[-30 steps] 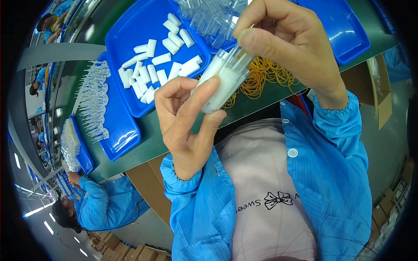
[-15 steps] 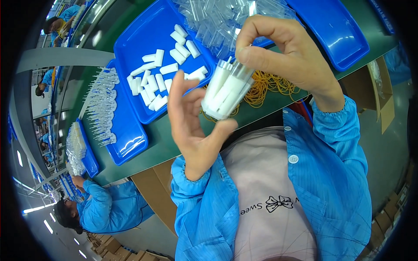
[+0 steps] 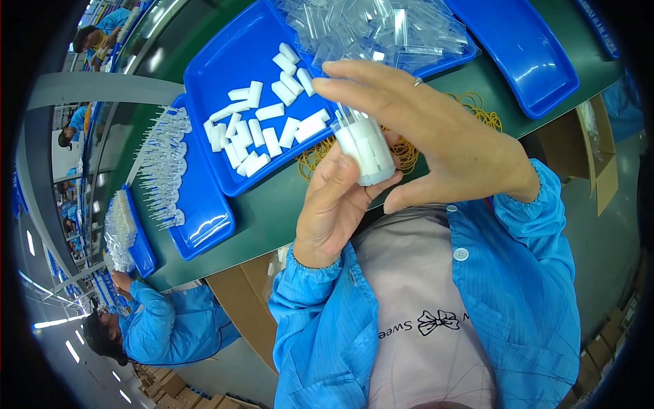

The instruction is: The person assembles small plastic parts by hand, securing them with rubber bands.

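My left hand (image 3: 328, 204) is closed around a bundle of clear plastic tubes (image 3: 366, 151) with white cylindrical pieces inside. The bundle stands nearly upright above the near edge of the table. Arching over its right side, my right hand (image 3: 443, 136) has its fingers stretched out and the thumb well apart; nothing shows in it. Part of the bundle's top is hidden behind those fingers. Behind both hands lie yellow rubber bands (image 3: 477, 109). To the left, several loose white cylinders (image 3: 270, 141) lie in a blue tray (image 3: 211, 68).
Clear plastic sleeves fill a blue tray (image 3: 446, 67) at the back. Another blue tray (image 3: 524, 61) sits at the right. Thin clear parts (image 3: 160, 170) lie over a blue tray (image 3: 204, 228) on the left. A co-worker (image 3: 170, 320) is at the far left, beside the green table (image 3: 262, 211).
My left hand has moved right and closed around the bundle. My right hand has let go of the tube tops and spread over the bundle's right side.
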`<state>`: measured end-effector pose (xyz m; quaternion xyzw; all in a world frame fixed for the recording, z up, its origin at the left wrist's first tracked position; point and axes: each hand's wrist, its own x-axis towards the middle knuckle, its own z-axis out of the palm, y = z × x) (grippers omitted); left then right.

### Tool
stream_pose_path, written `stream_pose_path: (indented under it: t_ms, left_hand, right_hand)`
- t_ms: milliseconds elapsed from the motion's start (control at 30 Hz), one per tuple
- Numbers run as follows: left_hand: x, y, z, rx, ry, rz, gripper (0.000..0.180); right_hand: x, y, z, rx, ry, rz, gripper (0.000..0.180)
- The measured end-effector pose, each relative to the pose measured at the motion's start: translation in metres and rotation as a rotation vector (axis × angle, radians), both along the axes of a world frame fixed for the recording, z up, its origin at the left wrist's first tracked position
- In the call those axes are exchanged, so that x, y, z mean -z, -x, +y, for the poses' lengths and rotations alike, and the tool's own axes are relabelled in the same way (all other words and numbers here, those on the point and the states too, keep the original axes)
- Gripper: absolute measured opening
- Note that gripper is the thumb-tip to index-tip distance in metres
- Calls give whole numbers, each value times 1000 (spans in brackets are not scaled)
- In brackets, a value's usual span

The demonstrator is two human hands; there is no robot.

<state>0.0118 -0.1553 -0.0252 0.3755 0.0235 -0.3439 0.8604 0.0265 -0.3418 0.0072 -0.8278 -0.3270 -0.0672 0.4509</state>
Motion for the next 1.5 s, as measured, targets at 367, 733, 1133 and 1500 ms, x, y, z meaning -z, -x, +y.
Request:
stream_pose_path:
  t_ms: [367,733,1133,1500]
  left_hand:
    - [6,2,5,5,-8,24,62]
    - [12,-3,4,-12,328,229,56]
    - [24,0,5,21,491,286,54]
    - [30,-5,33,-187,435,300,46]
  right_hand:
    - [7,-3,11,42,0,-57,98]
    - [10,4,19,11,90,-8,91]
    - [14,2,-3,-50,-74,26,73]
    - [83,7,-81,652,254,35,7]
